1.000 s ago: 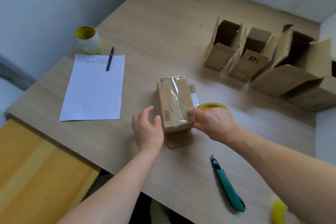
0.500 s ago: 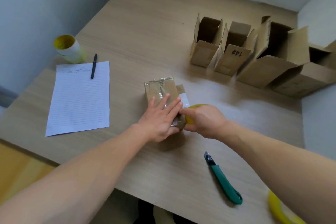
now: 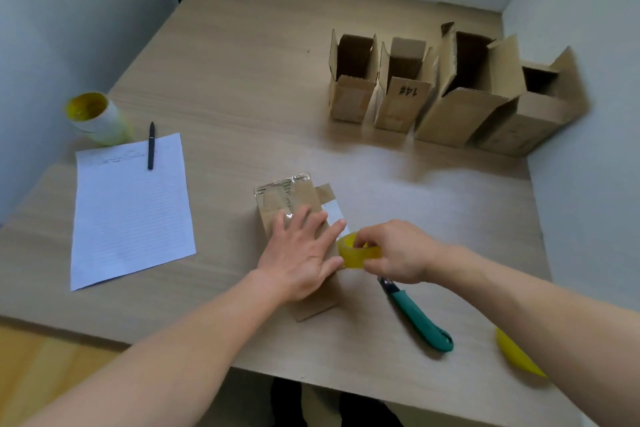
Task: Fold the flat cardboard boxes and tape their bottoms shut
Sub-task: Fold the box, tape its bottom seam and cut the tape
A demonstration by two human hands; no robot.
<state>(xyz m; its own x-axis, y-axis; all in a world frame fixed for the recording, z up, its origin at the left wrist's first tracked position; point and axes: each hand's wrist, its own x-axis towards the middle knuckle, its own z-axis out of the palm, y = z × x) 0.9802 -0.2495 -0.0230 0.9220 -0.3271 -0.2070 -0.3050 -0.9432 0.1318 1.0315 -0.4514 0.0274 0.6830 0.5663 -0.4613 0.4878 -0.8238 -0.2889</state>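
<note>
bare table (image 3: 242, 87) stretches beyond the box (image 3: 294, 198); left hand (image 3: 298, 256) presses flat on it, right hand (image 3: 394, 253) beside grips the tape roll (image 3: 356, 255).

From where I stood I counted five cardboard boxes on the one desk (image 3: 242, 80). Four stood open in a row at the back: the first box (image 3: 351, 80), second box (image 3: 403, 87), third box (image 3: 464, 90) and fourth box (image 3: 533, 107). The fifth box (image 3: 287, 198) lay nearer. There was one tape roll (image 3: 358, 255) for certain, plus one yellow-cored roll (image 3: 91, 116) and one yellow thing (image 3: 516, 355) cut off at the edge. There was one sheet of paper (image 3: 131, 211), one pen (image 3: 151, 146) and one green knife (image 3: 417, 317). Two hands showed: the left hand (image 3: 298, 260) and the right hand (image 3: 398, 253).
</note>
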